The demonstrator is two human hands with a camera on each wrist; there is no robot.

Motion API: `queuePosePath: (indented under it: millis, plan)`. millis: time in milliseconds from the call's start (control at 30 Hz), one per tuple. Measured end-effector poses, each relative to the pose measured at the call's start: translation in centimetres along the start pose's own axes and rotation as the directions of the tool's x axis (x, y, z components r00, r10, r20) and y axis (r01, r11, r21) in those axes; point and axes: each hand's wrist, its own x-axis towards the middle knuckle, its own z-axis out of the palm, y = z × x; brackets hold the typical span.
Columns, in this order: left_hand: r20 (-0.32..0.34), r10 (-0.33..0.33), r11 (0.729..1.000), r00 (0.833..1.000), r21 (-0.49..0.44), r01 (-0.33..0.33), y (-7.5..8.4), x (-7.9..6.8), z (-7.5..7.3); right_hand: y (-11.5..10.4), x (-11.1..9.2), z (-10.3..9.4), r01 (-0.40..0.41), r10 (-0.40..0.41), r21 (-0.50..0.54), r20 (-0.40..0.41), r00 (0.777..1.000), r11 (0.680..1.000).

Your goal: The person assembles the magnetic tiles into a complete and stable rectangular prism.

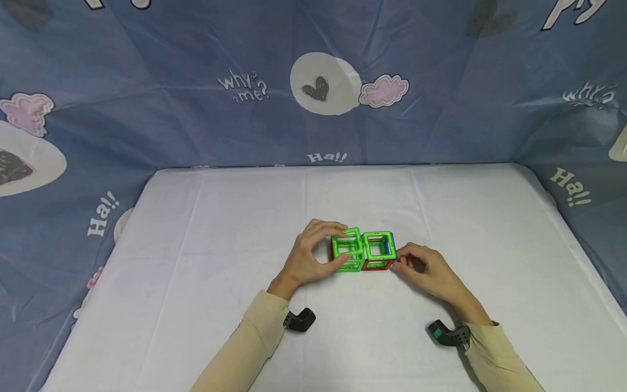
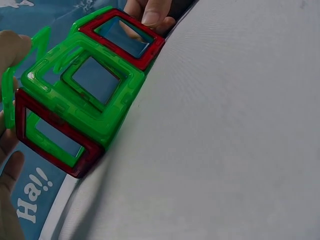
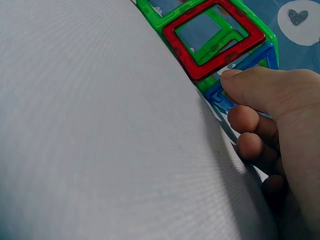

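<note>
Two open-framed cubes of magnetic tiles stand side by side on the white cloth in the head view. My left hand (image 1: 306, 256) pinches a green square tile (image 2: 8, 102) at the top of the left cube (image 1: 361, 251), thumb on the near side and fingers on the far side. That tile tilts up from the cube in the left wrist view. On the right cube (image 1: 384, 258), the top is green and the near face is a red tile (image 3: 180, 56). My right hand (image 1: 433, 272) pinches a blue tile (image 3: 220, 97) at its right side, thumb against the frame.
White cloth (image 1: 220, 228) covers the table. A blue printed curtain (image 1: 196, 120) rises along the back and both sides. Black wrist-worn devices, one at the left wrist (image 1: 300, 320) and one at the right wrist (image 1: 448, 333), stick out over the cloth.
</note>
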Motion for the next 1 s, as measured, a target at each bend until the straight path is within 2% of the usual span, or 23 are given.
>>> queuePosePath:
  millis: [400,667,900,1000]
  plan:
    - [0.060,0.006,0.998,0.998,0.054,-0.009,0.2,0.1,0.0,0.2,0.0,-0.2,0.013,-0.013,0.016,0.007,1.000,1.000]
    - [0.064,0.012,0.999,0.998,0.049,-0.015,0.1,0.1,0.1,0.1,0.0,-0.1,0.020,-0.020,0.024,0.006,1.000,1.000]
    - [0.064,0.010,0.999,0.998,0.052,-0.013,-0.1,0.0,0.0,-3.1,0.3,-0.9,0.028,-0.028,0.027,0.014,1.000,0.999]
    - [0.059,0.014,0.999,0.998,0.052,-0.017,-0.2,-0.1,0.1,-3.6,0.3,-1.0,0.024,-0.025,0.038,0.016,1.000,0.999]
